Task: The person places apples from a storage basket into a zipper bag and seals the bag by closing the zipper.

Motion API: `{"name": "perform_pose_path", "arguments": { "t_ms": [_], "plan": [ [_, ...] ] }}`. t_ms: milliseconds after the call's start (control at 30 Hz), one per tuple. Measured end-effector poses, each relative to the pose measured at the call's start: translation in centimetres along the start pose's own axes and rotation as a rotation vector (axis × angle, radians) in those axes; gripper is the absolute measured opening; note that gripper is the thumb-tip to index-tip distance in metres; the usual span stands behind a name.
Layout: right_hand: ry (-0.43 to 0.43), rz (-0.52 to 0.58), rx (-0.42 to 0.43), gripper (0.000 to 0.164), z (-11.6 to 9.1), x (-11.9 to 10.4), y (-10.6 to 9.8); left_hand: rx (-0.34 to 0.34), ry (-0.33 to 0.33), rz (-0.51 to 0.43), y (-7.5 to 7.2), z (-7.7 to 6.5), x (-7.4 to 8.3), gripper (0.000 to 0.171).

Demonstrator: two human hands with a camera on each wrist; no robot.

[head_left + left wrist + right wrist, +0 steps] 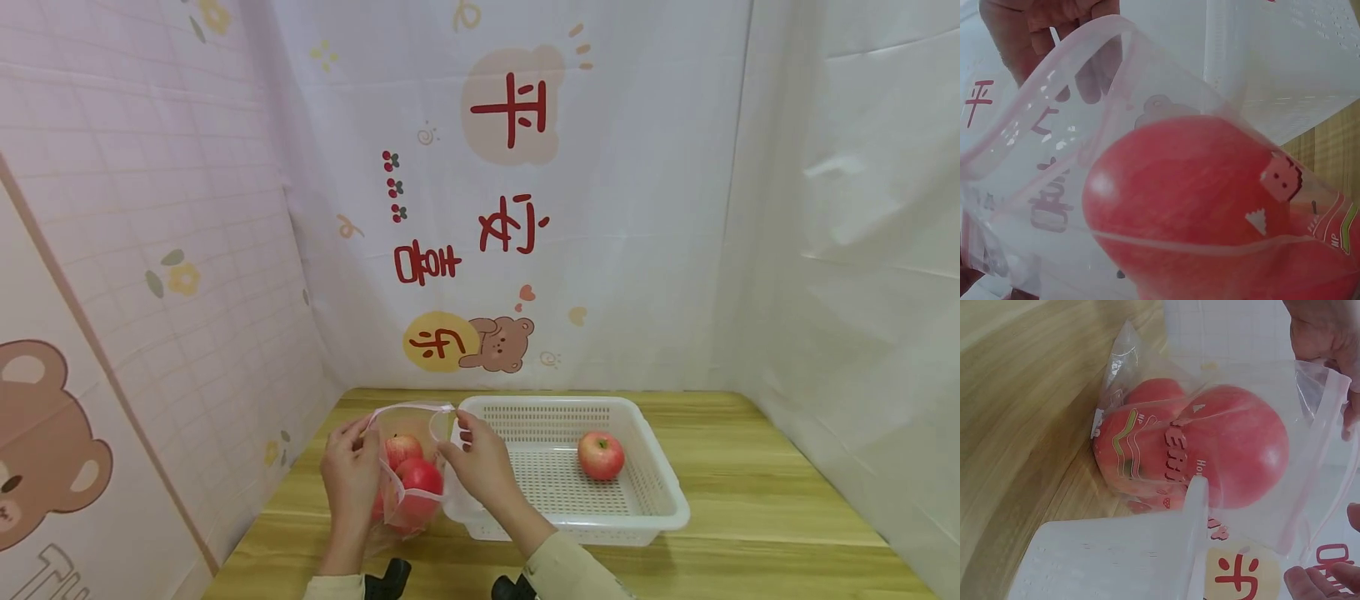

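A clear zip bag with a pale pink rim holds several red apples. Its mouth is spread apart. My left hand pinches the rim on the left, and in the right wrist view those fingers grip the bag's edge. On the other side, my right hand has its fingertips right at the far corner of the mouth, with thumb and fingers apart. Through the film in the left wrist view, the right fingers show behind the rim. One large apple lies uppermost in the bag.
Right of the bag stands a white plastic basket with slotted walls, its near left rim under the right forearm. A single apple sits inside it. The wood-grain table meets printed cloth walls at back and sides.
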State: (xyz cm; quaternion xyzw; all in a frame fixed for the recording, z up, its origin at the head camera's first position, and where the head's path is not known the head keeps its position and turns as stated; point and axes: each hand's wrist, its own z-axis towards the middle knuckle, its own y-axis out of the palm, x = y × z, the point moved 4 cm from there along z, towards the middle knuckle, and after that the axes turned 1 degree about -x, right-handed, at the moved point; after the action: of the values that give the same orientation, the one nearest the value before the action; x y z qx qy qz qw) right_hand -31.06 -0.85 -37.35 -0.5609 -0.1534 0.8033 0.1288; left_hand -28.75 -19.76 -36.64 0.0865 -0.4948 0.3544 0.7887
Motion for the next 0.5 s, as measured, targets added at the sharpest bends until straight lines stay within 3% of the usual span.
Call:
{"name": "perform_pose_path", "arguments": {
  "t_ms": [200, 333, 433, 500],
  "plan": [
    [0.013, -0.05, -0.006, 0.05, -0.2, 0.7, -0.1, -0.019, -0.028, 0.0, 0.1, 0.0, -0.1, 0.028],
    [0.028, -0.154, -0.034, 0.038, -0.5, 1.2, -0.1, -0.011, -0.012, -0.011, 0.1, 0.0, 0.0, 0.026],
    [-0.022, -0.263, -0.051, 0.021, -0.6, 1.7, -0.1, -0.003, 0.01, -0.008, -0.1, 0.3, 0.0, 0.026],
    [-0.056, -0.309, -0.044, 0.022, -0.4, 1.9, 0.0, 0.004, 0.032, 0.01, -0.2, 0.6, 0.0, 0.026]
  ]
}}
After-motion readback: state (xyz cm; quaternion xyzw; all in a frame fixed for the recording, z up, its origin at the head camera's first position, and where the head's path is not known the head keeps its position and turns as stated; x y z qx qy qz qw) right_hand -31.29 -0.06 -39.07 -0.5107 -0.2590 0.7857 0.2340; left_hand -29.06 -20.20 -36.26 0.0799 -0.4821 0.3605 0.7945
